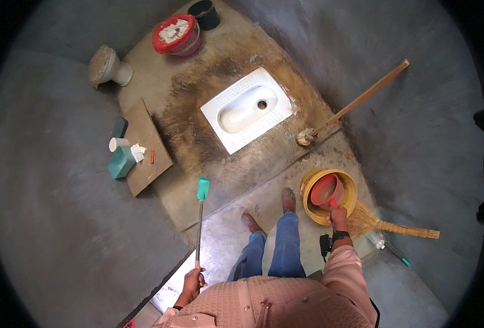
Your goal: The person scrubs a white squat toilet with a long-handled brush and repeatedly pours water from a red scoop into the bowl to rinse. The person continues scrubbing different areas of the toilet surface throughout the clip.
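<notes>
My left hand (193,283) grips the handle of a long tool with a small green plastic head (203,189), which points away from me over the floor. My right hand (339,218) holds the handle of a red plastic dipper (326,190) inside a yellow bucket (351,183). What the dipper contains cannot be told. Ahead of me a white ceramic squat toilet pan (242,117) is set in the stained concrete floor. Beside the yellow bucket a straw broom (406,230) lies with its bristles against the bucket's side.
A wooden-handled mop or brush (365,95) leans on the right wall. At left stands a board (143,139) with green containers (122,162) beside it. A white pedestal (110,67), a red-rimmed bucket (195,41) and a dark bucket (210,18) stand farther back. A white bottle (375,239) lies right.
</notes>
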A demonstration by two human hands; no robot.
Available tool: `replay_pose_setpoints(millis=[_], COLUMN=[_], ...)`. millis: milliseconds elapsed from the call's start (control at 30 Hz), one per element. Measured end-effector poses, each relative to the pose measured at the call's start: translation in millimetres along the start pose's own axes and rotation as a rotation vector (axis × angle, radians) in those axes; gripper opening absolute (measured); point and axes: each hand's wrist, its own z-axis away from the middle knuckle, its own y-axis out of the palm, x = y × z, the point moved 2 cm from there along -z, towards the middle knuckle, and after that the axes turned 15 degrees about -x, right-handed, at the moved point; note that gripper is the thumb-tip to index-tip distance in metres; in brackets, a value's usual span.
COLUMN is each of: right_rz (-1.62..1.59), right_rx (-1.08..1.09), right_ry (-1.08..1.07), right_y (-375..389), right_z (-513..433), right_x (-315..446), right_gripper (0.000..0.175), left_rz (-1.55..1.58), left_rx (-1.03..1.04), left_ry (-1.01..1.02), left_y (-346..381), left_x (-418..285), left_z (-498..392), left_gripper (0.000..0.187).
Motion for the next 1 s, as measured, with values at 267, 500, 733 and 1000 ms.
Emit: replay_pose_setpoints(millis=[267,500,733,1000], right_rz=[0.449,0.120,-0.439,-0.444], right_rx=[-0.092,0.094,0.272,0.176], right_ry=[-0.081,0.147,0.310,0.262], right_y=[63,85,-6,-99], right_z=[-78,-85,-28,63], right_x=[-54,-50,-47,1], right_gripper=[0.025,0.017,0.018,0.011], left_rz=[-0.079,-0.082,-0.047,0.146], left_rx=[0.023,0.017,0.016,0.085], left_ry=[-0.079,-0.063,-0.039,-0.006], left_y=[42,57,53,42], left_x=[14,18,26,40], left_z=[-9,-14,-16,-16], left_gripper=[0.038,0.037,0.038,0.032])
